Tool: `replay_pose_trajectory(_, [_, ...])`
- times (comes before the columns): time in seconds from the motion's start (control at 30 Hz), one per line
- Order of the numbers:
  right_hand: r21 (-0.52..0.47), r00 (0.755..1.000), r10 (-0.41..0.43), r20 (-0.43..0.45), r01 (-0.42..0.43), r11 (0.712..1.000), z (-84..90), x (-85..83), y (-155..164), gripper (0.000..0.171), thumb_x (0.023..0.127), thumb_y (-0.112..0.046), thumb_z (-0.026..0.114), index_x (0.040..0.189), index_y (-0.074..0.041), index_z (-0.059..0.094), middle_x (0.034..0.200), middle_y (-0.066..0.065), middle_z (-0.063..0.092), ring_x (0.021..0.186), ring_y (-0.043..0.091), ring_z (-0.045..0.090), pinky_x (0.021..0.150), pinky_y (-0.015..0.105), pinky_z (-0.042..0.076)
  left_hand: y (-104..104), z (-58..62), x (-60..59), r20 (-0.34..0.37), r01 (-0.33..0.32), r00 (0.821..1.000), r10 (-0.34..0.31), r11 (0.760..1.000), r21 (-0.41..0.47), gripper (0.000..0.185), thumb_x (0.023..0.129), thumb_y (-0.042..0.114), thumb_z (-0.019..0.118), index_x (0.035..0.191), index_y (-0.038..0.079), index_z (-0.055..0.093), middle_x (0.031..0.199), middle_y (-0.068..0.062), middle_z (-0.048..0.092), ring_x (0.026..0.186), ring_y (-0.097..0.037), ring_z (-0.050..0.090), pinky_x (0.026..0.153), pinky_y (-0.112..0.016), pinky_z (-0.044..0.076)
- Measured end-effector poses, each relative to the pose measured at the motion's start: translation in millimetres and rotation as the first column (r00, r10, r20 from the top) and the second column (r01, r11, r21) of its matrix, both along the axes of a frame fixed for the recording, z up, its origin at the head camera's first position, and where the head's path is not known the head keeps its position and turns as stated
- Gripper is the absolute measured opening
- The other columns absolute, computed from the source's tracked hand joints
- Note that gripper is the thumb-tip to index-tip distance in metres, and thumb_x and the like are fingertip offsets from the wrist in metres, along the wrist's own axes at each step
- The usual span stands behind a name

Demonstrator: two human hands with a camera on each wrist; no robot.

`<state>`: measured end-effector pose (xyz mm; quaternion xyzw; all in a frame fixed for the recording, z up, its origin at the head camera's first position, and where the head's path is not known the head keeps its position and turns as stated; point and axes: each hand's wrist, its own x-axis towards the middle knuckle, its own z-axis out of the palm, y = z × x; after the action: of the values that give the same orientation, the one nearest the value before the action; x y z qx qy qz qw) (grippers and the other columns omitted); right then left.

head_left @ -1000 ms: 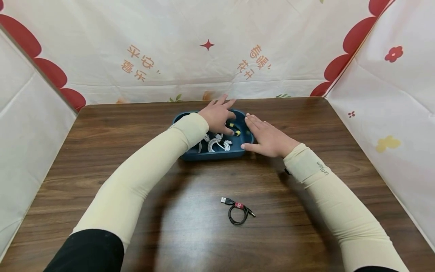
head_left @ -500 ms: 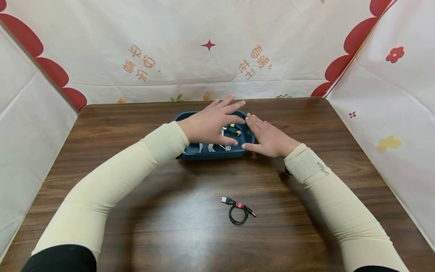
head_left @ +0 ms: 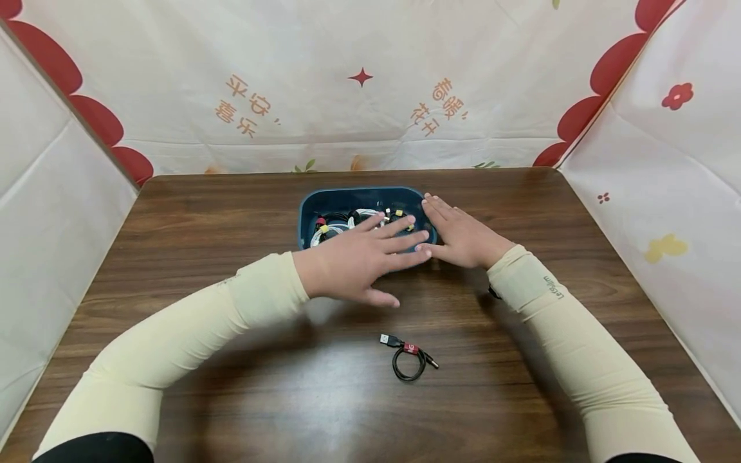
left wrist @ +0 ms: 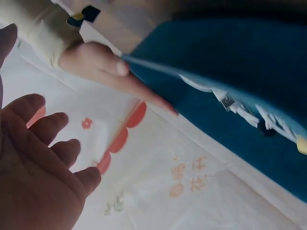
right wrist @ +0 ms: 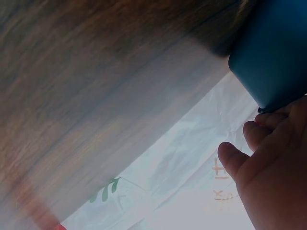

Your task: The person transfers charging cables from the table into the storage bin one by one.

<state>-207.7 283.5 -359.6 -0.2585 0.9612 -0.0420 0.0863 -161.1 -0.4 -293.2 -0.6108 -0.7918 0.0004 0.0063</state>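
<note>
We log the dark blue oval plastic bin (head_left: 324, 204) slightly above the centre of the head frame, standing on the dark brown wood-grain table (head_left: 231, 212). Inside it we see a tangle of coiled white and black cables (head_left: 341, 222) with yellow and red ties, gathered along the bin's floor.

Left hand (head_left: 361, 260): fingers straight and spread wide, palm down, holding nothing. It sits at frame centre, over the near rim of the bin, fingertips pointing toward the right of the frame and ending just beside the right hand. We cannot tell from the head view whether it touches the rim. In the left wrist view the left hand (left wrist: 38, 163) fills the lower left, fingers relaxed, with the bin's blue wall (left wrist: 230, 62) at upper right.

Right hand (head_left: 463, 235): flat, fingers straight and together, holding nothing, lying against the bin's right-hand end, right of frame centre. The right wrist view shows its fingers (right wrist: 268, 158) at lower right, meeting the blue wall (right wrist: 273, 57) at upper right.

A small coiled black USB cable with a red band (head_left: 408, 357) lies alone on the table, below centre, well apart from both hands.

Cream sleeves (head_left: 191, 334) cover both forearms. White cloth printed with red shapes (head_left: 359, 96) walls the table.
</note>
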Motion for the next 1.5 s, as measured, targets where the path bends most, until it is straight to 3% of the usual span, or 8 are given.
replay_pose_trajectory(0.47, [-0.024,1.000,-0.020,0.005,0.020,1.000,-0.3,-1.0,0,0.100,0.094,-0.071,0.040,0.159,-0.001,0.010,0.165,0.016,0.005,0.151,0.031,0.006,0.117,0.055,0.018,10,-46.6,32.3,0.032,0.118,0.993,-0.116,0.989,-0.091,0.080,0.090,0.066,0.057,0.156,0.025,0.036,0.164,0.000,0.022,0.152,-0.025,0.007,0.118,-0.052,0.014])
replay_pose_trajectory(0.73, [-0.016,1.000,-0.019,0.011,0.019,1.000,0.1,-0.9,0,0.100,0.095,-0.071,0.040,0.159,-0.002,0.007,0.165,0.015,0.001,0.151,0.029,0.004,0.117,0.054,0.016,18,-61.1,42.2,0.112,0.127,0.988,-0.110,0.979,-0.161,0.075,0.088,0.069,0.057,0.151,0.030,0.045,0.164,0.002,0.019,0.152,-0.025,0.001,0.118,-0.052,0.014])
replay_pose_trajectory(0.97, [-0.029,0.999,-0.026,0.026,0.027,0.999,-0.5,-0.9,0,0.099,0.095,-0.071,0.040,0.159,-0.002,0.007,0.166,0.014,0.000,0.151,0.029,0.002,0.117,0.055,0.015,29,-75.1,52.6,0.100,0.151,0.986,-0.133,0.967,-0.206,0.074,0.087,0.069,0.059,0.148,0.029,0.049,0.163,0.002,0.025,0.152,-0.024,0.007,0.117,-0.053,0.020])
replay_pose_trajectory(1.5, [-0.034,0.999,-0.024,0.028,0.025,0.999,-1.7,1.1,0,0.100,0.094,-0.071,0.039,0.159,-0.002,0.006,0.166,0.014,0.000,0.152,0.029,0.001,0.118,0.055,0.014,30,-80.5,58.5,0.119,0.163,0.983,-0.141,0.965,-0.207,0.066,0.089,0.063,0.062,0.144,0.028,0.055,0.161,0.001,0.030,0.149,-0.021,0.022,0.115,-0.047,0.029])
